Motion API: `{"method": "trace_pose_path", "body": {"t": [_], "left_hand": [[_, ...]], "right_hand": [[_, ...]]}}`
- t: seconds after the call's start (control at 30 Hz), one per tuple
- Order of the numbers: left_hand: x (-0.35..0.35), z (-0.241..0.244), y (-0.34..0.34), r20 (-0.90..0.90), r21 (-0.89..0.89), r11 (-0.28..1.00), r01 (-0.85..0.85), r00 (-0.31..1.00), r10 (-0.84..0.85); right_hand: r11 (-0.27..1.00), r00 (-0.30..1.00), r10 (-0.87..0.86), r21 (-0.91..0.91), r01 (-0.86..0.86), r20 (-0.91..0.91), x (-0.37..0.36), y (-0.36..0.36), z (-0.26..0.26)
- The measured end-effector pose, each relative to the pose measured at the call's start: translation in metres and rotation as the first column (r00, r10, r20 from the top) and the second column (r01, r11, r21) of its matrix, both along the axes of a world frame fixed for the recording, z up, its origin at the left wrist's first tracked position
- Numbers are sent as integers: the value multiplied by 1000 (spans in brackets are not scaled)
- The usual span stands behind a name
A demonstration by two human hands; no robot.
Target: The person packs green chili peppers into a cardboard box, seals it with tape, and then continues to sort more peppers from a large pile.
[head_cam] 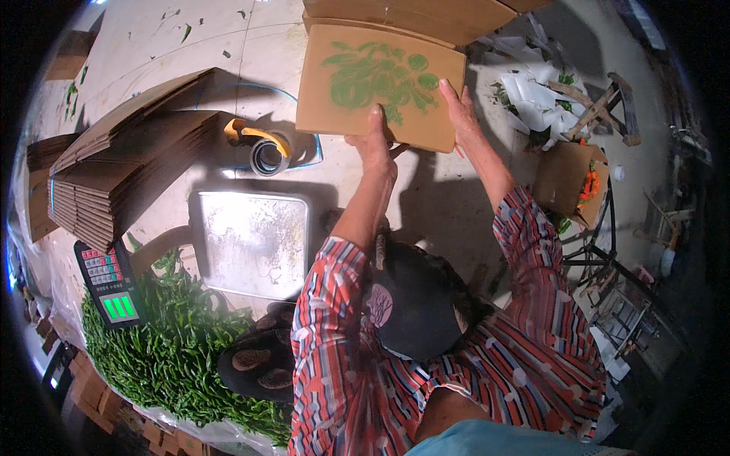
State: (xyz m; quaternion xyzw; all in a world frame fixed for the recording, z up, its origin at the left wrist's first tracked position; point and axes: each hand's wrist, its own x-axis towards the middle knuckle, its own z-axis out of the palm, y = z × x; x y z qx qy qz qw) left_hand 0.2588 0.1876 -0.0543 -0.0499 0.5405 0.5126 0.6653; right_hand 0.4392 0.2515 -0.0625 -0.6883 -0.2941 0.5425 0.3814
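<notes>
Both hands hold a cardboard carton (311,77) out in front of me; green vegetables are printed on the side facing up. My left hand (373,139) grips its near edge around the middle, with the thumb over the print and the fingers underneath. At the right edge, my right hand (463,114) has its thumb on the printed side. Broad cardboard panels (405,14) extend beyond the carton's far edge, partly out of the picture. To the left of my left hand, a yellow-handled tape dispenser (265,145) with a tape roll rests on the floor.
A weighing scale's metal platform (256,245) lies left of my forearm, its keypad display (111,285) beyond. Flattened cartons (125,165) are stacked at left above a heap of green peppers (171,347). Toward the right are a wooden stool (610,111), white scraps (530,94) and an open carton (562,182).
</notes>
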Motion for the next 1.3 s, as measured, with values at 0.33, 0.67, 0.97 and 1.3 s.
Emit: {"method": "trace_pose_path", "body": {"t": [0.33,0.67,0.97,1.3], "left_hand": [[-18,-7,-11,188,187,982,13,981,-49],[-163,50,-145,-287,85,994,63,957,-36],[-188,180,-276,-357,29,964,-265,898,258],[-177,182,-295,-103,97,961,-260,957,269]], "right_hand": [[989,996,90,116,-88,-11,-9,24,-4],[754,403,-202,404,-517,893,-63,8,13],[361,490,784,363,-859,381,-338,2,167],[253,402,781,346,-903,478,-480,37,136]]}}
